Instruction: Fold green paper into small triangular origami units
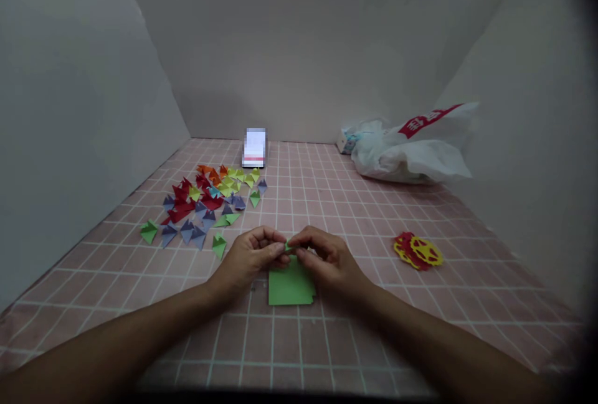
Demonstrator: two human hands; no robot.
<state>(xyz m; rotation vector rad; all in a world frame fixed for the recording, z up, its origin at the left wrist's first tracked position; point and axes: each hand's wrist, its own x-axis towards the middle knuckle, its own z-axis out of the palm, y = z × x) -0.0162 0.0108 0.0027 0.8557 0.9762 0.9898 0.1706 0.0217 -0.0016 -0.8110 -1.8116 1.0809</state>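
Note:
My left hand point(250, 256) and my right hand point(324, 261) meet over the pink checked tablecloth point(355, 342). Together their fingertips pinch a small folded green paper piece point(289, 246), mostly hidden by the fingers. Just below the hands a stack of green paper sheets point(290, 286) lies flat on the cloth. To the left, a spread of several folded paper triangles point(205, 202) in red, purple, green, yellow and orange covers the cloth.
A phone point(255, 147) stands upright at the back centre. A white plastic bag with red print point(411, 149) lies at the back right. Red and yellow paper cut-outs point(417, 251) sit to the right. Grey walls close in the left, back and right.

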